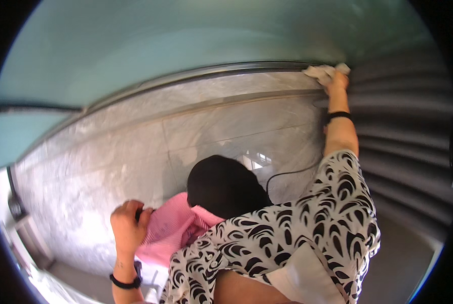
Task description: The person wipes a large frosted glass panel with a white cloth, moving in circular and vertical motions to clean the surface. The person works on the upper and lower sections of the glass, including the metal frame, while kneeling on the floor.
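Note:
My right hand (339, 79) is stretched out to the far right corner, shut on a crumpled whitish cloth (322, 72). The cloth lies against the dark metal bottom rail (226, 69) of a greenish glass panel (211, 34), close to a dark curtain. My left hand (129, 224) is at the lower left, raised beside a pink striped cloth (165, 228). Its fingers are curled around something small and dark near the cloth's edge; what it is cannot be made out. Whether these fingers also grip the pink cloth is unclear.
A grey marble-look ledge (143, 89) runs below the rail, above grey floor tiles (230, 125). A dark pleated curtain (397, 152) hangs on the right. A thin black cable (291, 173) lies on the floor near my black-clad knee (224, 186). Furniture parts (32, 239) stand at the lower left.

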Available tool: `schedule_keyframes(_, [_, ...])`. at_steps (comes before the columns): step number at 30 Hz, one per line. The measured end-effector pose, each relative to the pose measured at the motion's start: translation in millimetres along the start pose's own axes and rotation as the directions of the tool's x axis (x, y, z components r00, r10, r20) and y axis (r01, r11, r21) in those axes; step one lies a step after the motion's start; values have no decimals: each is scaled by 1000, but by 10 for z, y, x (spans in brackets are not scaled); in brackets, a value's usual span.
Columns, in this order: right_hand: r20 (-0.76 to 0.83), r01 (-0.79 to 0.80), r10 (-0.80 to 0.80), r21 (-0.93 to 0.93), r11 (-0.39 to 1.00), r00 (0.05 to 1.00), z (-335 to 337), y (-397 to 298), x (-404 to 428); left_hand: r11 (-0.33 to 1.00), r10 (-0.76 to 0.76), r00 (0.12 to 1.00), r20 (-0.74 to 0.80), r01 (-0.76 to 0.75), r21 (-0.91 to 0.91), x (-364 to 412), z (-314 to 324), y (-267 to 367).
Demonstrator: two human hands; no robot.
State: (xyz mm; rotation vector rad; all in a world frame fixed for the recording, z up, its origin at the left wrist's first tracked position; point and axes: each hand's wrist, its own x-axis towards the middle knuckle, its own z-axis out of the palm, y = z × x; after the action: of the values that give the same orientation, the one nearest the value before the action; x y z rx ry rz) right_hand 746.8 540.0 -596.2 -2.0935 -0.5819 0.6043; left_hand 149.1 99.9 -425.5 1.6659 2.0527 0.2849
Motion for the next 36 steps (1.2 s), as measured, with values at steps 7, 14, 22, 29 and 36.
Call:
schedule_keyframes(7, [237, 571, -594, -673, 470, 769, 449, 649, -579, 997, 76, 996, -57, -75, 13, -73, -19, 16])
schedule_keyframes(14, [680, 974, -704, -217, 70, 203, 1026, 227, -2800, 984, 173, 979, -109, -177, -29, -310, -160, -142])
schedule_keyframes(22, [845, 952, -442, 290, -99, -303, 2495, -141, -5232, 955, 225, 930, -291, -270, -122, -595, -218, -482])
schedule_keyframes(29, [672, 790, -439, 588, -174, -596, 3562, -253, -7426, 977, 93, 940, -327, -150, -154, -814, -227, -760])
schedule_keyframes(36, [533, 696, -474, 656, -292, -701, 3408, -187, -7154, 964, 4, 904, -427, -116, -238, -963, -275, -1029])
